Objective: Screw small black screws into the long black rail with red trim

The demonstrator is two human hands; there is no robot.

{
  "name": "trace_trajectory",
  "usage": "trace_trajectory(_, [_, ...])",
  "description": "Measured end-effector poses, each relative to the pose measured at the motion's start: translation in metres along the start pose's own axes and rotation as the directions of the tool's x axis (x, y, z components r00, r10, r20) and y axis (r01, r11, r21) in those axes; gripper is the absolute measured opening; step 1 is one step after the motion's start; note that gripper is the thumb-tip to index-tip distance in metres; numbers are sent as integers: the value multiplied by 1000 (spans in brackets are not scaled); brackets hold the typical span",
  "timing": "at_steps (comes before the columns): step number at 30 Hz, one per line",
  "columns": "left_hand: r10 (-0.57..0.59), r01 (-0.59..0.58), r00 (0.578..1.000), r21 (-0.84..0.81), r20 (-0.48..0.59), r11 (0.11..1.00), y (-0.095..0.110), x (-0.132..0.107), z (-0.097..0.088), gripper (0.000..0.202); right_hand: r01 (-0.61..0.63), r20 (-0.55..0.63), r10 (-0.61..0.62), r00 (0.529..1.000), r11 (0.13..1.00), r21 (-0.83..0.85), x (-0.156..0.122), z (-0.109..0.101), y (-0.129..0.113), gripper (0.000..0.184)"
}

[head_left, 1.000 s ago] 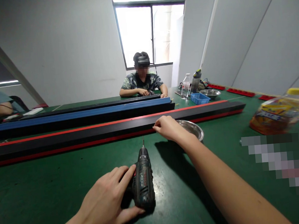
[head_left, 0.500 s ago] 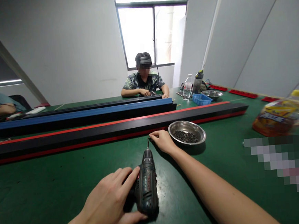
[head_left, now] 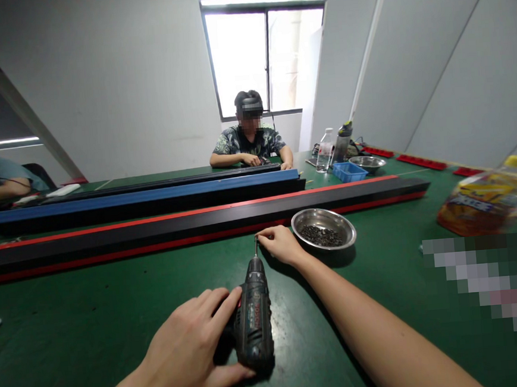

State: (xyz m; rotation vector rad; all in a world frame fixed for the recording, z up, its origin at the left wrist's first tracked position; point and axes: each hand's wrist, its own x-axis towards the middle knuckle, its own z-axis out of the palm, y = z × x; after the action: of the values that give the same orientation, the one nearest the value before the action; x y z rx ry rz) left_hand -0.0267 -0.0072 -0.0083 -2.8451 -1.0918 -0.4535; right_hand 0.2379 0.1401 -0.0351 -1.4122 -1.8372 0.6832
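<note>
My left hand (head_left: 194,341) is wrapped round a black cordless drill (head_left: 254,322), which lies low over the green table with its bit pointing away from me. At the tip of the bit (head_left: 256,247), the fingers of my right hand (head_left: 283,244) are pinched together; whatever sits between them is too small to make out. Just right of that hand stands a round metal bowl (head_left: 351,234) holding many small dark screws (head_left: 321,235). Beyond the bit, a long black bar with red edges (head_left: 189,221) lies across the table.
Behind the bar lie a blue-topped long bar (head_left: 151,195), a blue plastic basket (head_left: 350,172), a water bottle (head_left: 324,151) and a second metal bowl (head_left: 367,162). A yellow-capped jug (head_left: 483,202) stands at right. A co-worker (head_left: 251,140) sits opposite; another person (head_left: 2,178) is far left.
</note>
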Motion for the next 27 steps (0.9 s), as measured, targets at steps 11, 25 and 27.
trace_trajectory(11, [6, -7, 1000, 21, 20, 1000, 0, 2, -1, 92, -22, -52, 23, 998, 1000, 19, -1, 1, 0, 32])
trace_trajectory(25, [-10, 7, 997, 30, 83, 1000, 1, 3, -3, 92, -72, 7, 73, 997, 971, 228, 6, 7, 13, 29])
trace_trajectory(27, [-36, 32, 994, 31, 107, 999, 2, 4, -4, 92, -74, 4, 75, 997, 971, 229, 6, 8, 13, 29])
